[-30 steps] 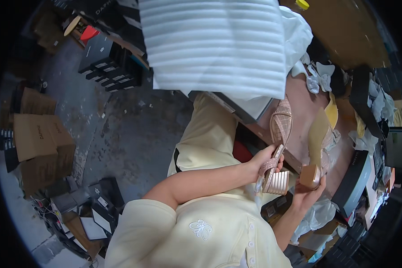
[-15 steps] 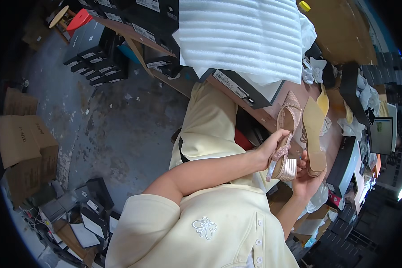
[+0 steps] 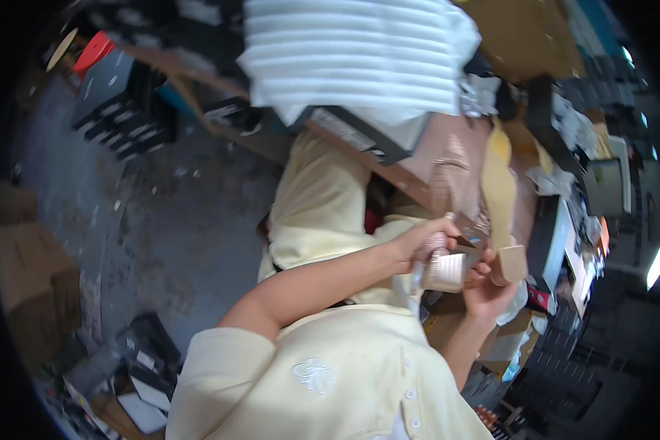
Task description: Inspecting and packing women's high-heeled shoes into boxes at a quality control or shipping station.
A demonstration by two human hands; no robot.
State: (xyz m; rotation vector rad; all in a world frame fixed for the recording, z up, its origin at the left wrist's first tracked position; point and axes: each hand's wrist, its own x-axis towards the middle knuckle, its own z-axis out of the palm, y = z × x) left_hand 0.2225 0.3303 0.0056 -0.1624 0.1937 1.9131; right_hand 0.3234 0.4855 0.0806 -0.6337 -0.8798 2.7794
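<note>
In my left hand [image 3: 420, 246] is a rose-pink glittery sandal [image 3: 445, 273], its striped metallic block heel toward me and its blurred toe pointing away over the workbench. My right hand [image 3: 491, 291] grips the matching sandal [image 3: 500, 198] near its block heel, with the tan sole turned up. The two shoes are side by side, a small gap between their heels. A flat brownish piece [image 3: 471, 251] shows between my hands; blur hides what it is. Both hands are closed around the shoes.
On the workbench [image 3: 411, 176] ahead are a grey shoe box [image 3: 356, 136] and white ribbed foam sheets [image 3: 352, 59]. Crumpled paper fills a dark box [image 3: 554, 121] at the right. Stacked shoe boxes [image 3: 117, 103] and cardboard cartons [image 3: 37, 257] stand on the floor at left.
The view has shifted, so the scene slides left. Both sandals have tilted, showing their heel ends more toward me. Each hand keeps hold of its shoe.
</note>
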